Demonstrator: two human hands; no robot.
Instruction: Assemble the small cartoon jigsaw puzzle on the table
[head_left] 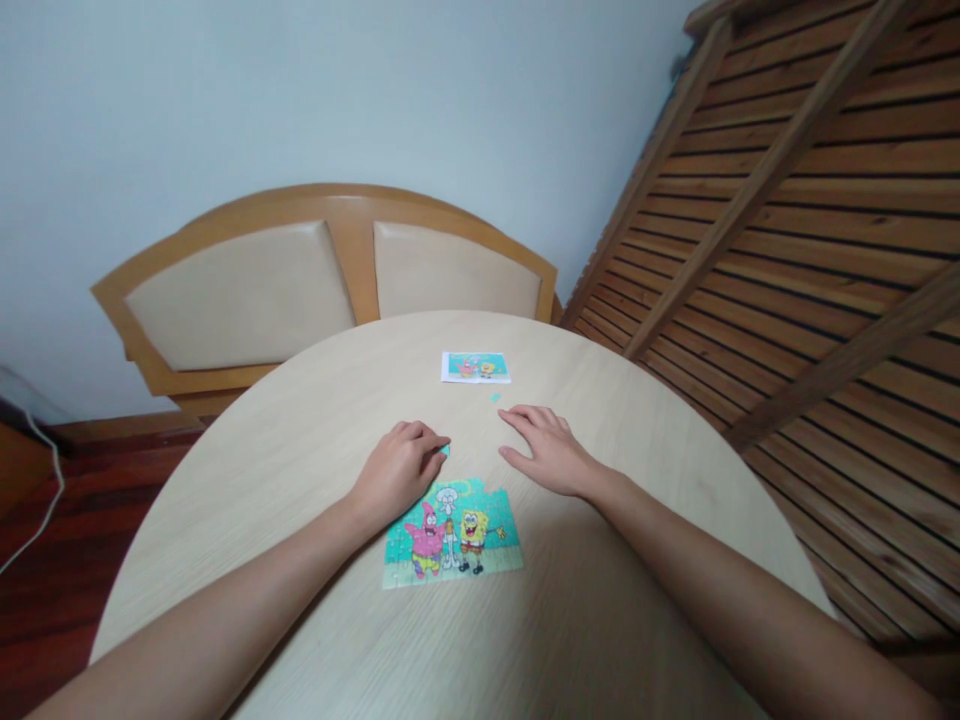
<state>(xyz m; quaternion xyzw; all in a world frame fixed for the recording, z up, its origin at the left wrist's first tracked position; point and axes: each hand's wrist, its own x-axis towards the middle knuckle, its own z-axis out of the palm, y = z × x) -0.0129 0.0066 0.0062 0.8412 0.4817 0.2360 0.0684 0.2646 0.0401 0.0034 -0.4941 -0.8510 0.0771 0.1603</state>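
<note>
A small cartoon jigsaw puzzle (453, 535) lies on the round pale wooden table (315, 420), mostly assembled, with its top edge ragged. My left hand (396, 472) rests at the puzzle's upper left corner, fingers curled, pinching a small teal puzzle piece (445, 451) at its fingertips. My right hand (546, 448) lies flat on the table to the puzzle's upper right, fingers spread, holding nothing. One loose teal piece (495, 398) sits just beyond my right fingertips. A printed reference picture (475, 367) of the same cartoon lies farther back.
A wooden headboard (330, 280) with beige padded panels leans on the white wall behind the table. A slatted wooden bed frame (810, 230) stands propped at the right. A cable (45, 470) runs over the dark red floor at the left.
</note>
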